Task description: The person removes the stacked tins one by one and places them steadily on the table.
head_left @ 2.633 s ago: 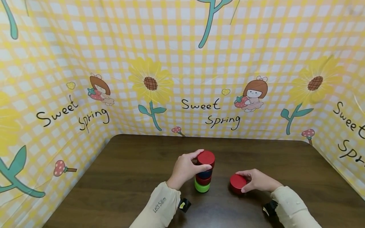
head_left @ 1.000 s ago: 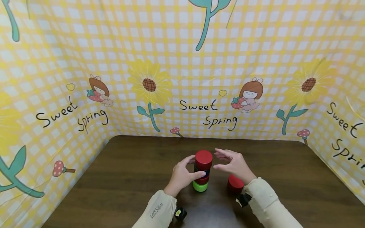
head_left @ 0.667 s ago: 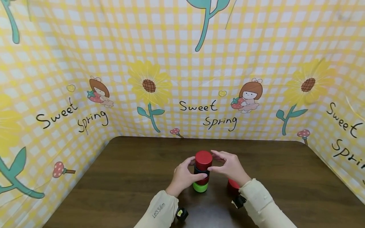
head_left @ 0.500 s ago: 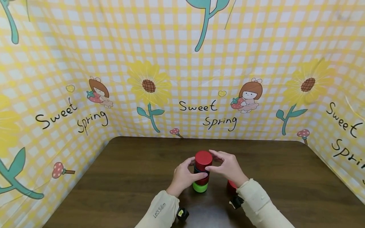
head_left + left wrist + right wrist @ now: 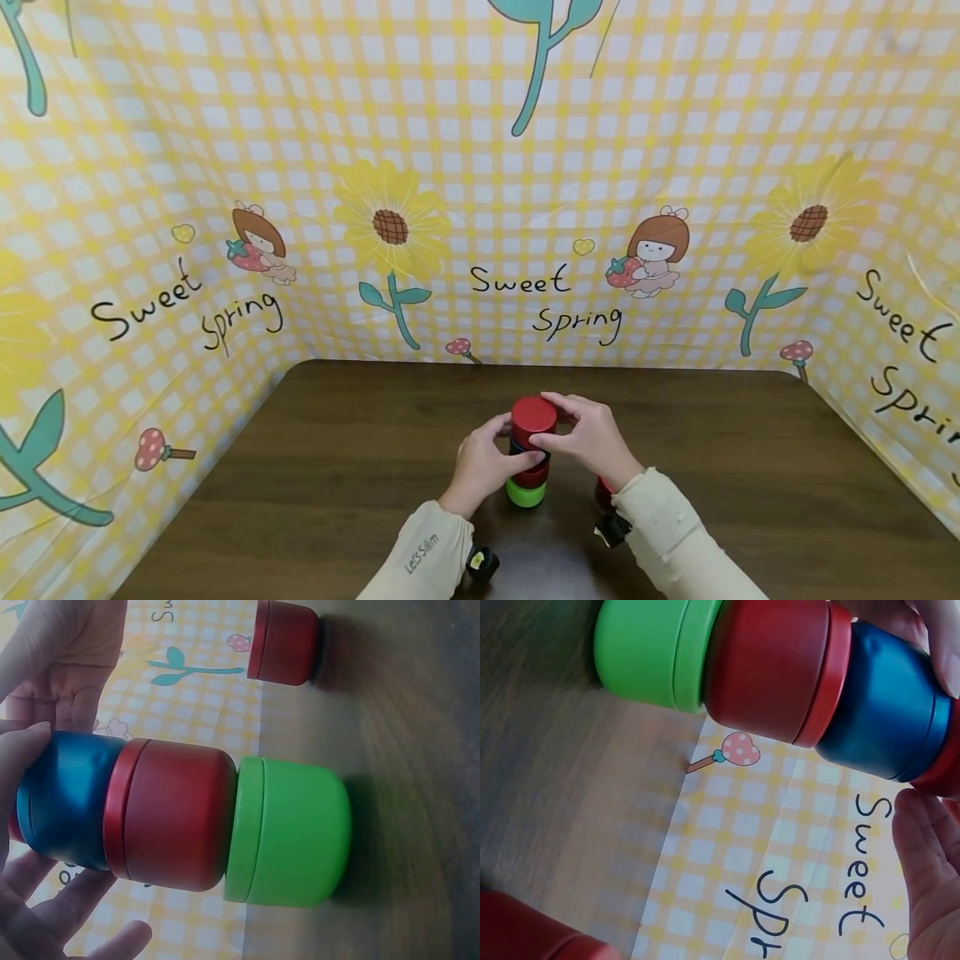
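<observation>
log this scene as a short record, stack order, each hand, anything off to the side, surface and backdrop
order, bottom up: green tin, lower red tin, blue tin, top red tin
left hand: grips the blue tin
right hand: around the top red tin
off to the side: loose red tin, partly hidden in the head view
surface: dark table
backdrop: yellow checked cloth
</observation>
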### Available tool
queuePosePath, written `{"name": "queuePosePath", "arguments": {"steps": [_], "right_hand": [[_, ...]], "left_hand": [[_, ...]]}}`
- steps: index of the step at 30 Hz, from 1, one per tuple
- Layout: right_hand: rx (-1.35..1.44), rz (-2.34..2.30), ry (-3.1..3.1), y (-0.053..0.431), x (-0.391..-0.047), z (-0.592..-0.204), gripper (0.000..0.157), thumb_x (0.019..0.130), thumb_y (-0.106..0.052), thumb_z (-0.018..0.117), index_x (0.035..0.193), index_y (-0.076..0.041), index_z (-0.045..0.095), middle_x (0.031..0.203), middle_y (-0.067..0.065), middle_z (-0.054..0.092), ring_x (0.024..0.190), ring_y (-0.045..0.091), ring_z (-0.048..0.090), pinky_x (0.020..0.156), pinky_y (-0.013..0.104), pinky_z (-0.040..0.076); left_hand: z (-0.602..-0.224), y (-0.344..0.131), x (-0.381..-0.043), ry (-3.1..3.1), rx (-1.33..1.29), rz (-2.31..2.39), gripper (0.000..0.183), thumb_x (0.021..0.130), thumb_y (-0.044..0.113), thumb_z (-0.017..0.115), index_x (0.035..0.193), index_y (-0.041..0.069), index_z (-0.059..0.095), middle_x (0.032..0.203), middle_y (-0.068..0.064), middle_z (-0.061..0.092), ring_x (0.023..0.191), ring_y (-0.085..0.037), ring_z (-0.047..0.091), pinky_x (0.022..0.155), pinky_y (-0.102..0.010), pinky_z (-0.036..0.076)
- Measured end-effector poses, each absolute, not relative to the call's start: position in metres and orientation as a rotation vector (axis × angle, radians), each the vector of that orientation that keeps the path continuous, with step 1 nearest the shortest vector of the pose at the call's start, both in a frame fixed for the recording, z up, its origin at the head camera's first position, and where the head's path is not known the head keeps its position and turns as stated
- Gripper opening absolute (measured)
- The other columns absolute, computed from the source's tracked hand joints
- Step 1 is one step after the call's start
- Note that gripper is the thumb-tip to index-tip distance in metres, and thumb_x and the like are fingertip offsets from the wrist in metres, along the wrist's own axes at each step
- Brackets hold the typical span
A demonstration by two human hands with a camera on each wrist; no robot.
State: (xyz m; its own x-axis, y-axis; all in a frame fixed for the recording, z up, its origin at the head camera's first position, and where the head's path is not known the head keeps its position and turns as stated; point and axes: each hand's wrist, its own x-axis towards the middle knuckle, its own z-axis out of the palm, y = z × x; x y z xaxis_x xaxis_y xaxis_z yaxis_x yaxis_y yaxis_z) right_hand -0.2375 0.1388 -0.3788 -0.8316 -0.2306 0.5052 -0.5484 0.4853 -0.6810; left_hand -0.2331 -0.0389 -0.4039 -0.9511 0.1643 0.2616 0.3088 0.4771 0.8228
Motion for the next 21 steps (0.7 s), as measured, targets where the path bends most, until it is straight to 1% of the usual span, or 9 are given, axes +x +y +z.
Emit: {"name": "queuePosePath", "arguments": {"steps": [3, 8, 14, 21], "right_hand": [[0.655, 1.279, -2.376, 0.1378, -0.2392, -0.3789, 0.052, 0.072, -0.011, 0.084, 0.118, 0.005, 0.065, 0.101, 0.013, 0.069, 0.083, 0.021, 0.065, 0.074, 0.043, 0.054], [0.645, 1.28, -2.381, 0.1374, -0.2405, -0.3762, 0.049, 0.073, -0.011, 0.084, 0.116, 0.005, 0.066, 0.102, 0.013, 0.069, 0.083, 0.02, 0.065, 0.073, 0.038, 0.055], [0.62, 1.323, -2.405, 0.1393, -0.2387, -0.3733, 0.047, 0.074, -0.01, 0.082, 0.115, 0.005, 0.065, 0.105, 0.016, 0.068, 0.085, 0.023, 0.066, 0.076, 0.041, 0.055], [0.595, 1.342, -2.424, 0.1443, -0.2365, -0.3731, 0.047, 0.075, -0.012, 0.082, 0.115, 0.004, 0.065, 0.104, 0.015, 0.068, 0.084, 0.021, 0.066, 0.076, 0.034, 0.055]], "left_hand": [[-0.4038, -0.0389, -0.2344, -2.568, -0.422, -1.527, 0.055, 0.076, 0.025, 0.081, 0.123, 0.004, 0.063, 0.107, -0.011, 0.068, 0.101, -0.032, 0.059, 0.085, -0.05, 0.047], [-0.4033, -0.0397, -0.2368, -2.547, -0.443, -1.651, 0.057, 0.077, 0.02, 0.081, 0.127, 0.002, 0.06, 0.109, -0.015, 0.066, 0.094, -0.033, 0.063, 0.079, -0.043, 0.054], [-0.4043, -0.0405, -0.2381, -2.549, -0.437, -1.687, 0.06, 0.077, 0.021, 0.082, 0.129, 0.002, 0.059, 0.11, -0.017, 0.066, 0.095, -0.035, 0.064, 0.078, -0.042, 0.054], [-0.4038, -0.0423, -0.238, -2.557, -0.451, -1.643, 0.054, 0.075, 0.022, 0.083, 0.123, 0.005, 0.064, 0.104, -0.013, 0.068, 0.092, -0.03, 0.065, 0.074, -0.04, 0.055]]}}
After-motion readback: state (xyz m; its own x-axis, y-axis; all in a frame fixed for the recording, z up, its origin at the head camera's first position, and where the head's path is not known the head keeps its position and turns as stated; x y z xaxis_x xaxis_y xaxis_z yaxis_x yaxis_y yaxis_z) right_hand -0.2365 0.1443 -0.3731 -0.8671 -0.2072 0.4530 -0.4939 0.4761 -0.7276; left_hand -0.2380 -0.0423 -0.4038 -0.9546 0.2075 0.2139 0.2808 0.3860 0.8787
